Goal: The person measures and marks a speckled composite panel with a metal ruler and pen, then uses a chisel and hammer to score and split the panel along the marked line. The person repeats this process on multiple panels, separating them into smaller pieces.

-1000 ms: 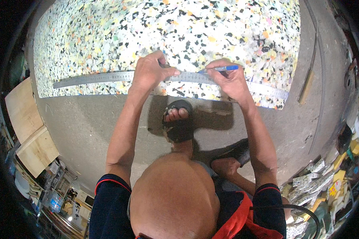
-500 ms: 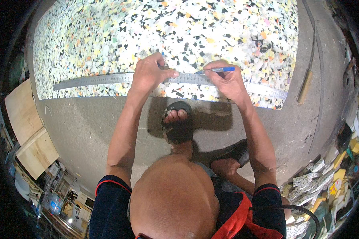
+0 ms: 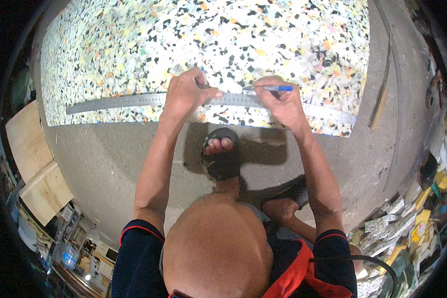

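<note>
1. while the curled left hand (image 3: pixel 186 92) (grip unclear) thumbs the long silver metal ruler (image 3: pixel 124 101), press evenly onto the speckled multicoloured foam sheet (image 3: pixel 253 44) beneath.
2. right hand (image 3: pixel 285 103) pinches the slim blue-ended pen (image 3: pixel 284 88) by the ruler's far edge; keep tip snug.

On my left I see two wooden boards (image 3: pixel 29 144) and, nearer me, a blue bottle (image 3: pixel 68 257). On my right, a tool with a brown handle (image 3: pixel 378 110) lies on the gray floor (image 3: pixel 119 171). Closer to me is a pile of speckled and yellow scraps (image 3: pixel 390 227).
</note>
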A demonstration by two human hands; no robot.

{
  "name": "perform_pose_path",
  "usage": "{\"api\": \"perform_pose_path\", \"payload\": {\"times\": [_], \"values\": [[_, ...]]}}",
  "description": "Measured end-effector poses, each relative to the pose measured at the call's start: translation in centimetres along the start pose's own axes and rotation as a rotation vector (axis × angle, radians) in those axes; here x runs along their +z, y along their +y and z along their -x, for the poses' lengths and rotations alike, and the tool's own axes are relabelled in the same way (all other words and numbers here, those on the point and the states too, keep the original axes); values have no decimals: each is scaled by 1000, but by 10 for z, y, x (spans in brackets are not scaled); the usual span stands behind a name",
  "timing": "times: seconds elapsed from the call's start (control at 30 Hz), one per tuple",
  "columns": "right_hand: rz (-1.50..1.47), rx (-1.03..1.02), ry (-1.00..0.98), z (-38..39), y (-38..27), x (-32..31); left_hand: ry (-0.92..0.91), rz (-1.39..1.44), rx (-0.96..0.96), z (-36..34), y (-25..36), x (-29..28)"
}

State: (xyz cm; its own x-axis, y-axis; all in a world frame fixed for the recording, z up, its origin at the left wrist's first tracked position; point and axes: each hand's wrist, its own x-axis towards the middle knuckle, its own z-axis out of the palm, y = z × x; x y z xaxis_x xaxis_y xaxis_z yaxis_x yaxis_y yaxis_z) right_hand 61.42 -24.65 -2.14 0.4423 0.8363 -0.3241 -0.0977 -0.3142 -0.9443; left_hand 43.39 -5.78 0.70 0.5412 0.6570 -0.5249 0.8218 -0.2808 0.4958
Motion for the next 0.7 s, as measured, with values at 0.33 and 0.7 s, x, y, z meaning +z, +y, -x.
{"api": "perform_pose_path", "payload": {"times": [0.33,0.7], "values": [[-112,127,89,0,-11,3,6,0,-13,0,-2,-2],[837,-373,120,94,-72,-72,275,-17,503,9,78,-47]]}}
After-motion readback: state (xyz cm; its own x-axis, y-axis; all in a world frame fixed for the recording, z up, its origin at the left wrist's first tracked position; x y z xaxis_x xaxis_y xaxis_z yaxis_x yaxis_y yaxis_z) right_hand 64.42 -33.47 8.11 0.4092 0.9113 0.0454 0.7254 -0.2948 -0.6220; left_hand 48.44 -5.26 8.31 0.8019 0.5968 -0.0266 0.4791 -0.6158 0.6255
